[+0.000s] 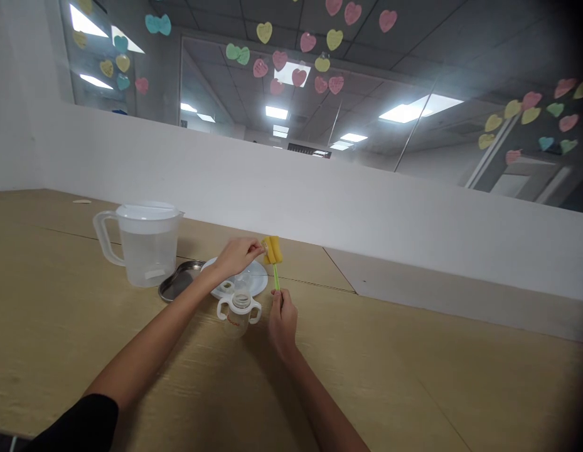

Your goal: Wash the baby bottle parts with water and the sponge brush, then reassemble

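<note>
Upright in my right hand is a bottle brush with a yellow sponge head and a green handle; my fingers are wrapped round the handle. My left hand is closed in a pinch at the left side of the sponge. A small pale, see-through piece shows at its fingertips, too small to name. Below my hands a clear baby bottle with two white handles stands open-topped on the table. Behind it lies a white plate with clear and white small parts on it, partly hidden by my left arm.
A lidded plastic pitcher stands at the left on the wooden table. Beside it is a metal kidney-shaped tray. A low white wall under a window with heart-shaped notes rises behind the table.
</note>
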Demonstrator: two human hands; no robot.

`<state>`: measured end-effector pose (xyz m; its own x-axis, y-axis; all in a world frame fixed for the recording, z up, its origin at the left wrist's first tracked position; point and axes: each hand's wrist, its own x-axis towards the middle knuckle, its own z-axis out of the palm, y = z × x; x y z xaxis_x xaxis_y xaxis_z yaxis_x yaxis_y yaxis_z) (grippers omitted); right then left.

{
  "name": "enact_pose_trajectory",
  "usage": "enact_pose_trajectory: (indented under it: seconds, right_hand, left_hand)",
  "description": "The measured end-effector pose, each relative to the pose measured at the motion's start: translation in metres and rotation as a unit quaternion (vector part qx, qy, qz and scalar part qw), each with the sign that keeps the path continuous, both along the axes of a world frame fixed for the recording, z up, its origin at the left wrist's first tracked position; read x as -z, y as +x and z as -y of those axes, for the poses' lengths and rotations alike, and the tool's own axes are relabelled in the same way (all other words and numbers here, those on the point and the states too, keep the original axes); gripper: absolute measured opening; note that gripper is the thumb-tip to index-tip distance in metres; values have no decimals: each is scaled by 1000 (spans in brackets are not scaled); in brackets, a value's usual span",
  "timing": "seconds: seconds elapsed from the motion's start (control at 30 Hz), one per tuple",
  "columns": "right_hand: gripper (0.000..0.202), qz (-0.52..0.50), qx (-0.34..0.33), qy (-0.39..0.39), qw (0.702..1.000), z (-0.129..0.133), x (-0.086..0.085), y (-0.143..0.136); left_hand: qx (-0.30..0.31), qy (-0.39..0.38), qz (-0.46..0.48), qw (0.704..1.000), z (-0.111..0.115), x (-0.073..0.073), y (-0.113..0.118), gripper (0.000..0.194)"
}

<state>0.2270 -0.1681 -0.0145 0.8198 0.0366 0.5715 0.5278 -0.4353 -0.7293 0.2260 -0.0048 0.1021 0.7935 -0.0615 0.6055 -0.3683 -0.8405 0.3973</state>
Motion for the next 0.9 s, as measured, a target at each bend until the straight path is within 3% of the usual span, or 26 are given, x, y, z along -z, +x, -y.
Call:
enact_pose_trajectory:
  seconds: [0.27,0.43,0.7,0.77,0.9]
  right_hand:
    - [40,26,5,-72,997,2,-3,-4]
    - [41,8,3,10,1000,6,-11,-3]
    - [42,-13,13,24,1000,9,-13,2]
    - [41,2,15,-1,1000,9,-13,1]
    - [40,75,6,-130,989,10,-12,-4]
  left_hand:
    - [35,-16,-42,998,0,-3,-6,42]
    - [28,4,-36,999,-6,-2,-6,33]
    - [-15,-81,55,995,-11,-7,-6,18]
    - [-6,-115,62,991,-12,-7,-4,18]
    - [18,-184,76,980,-14,-5,1,20]
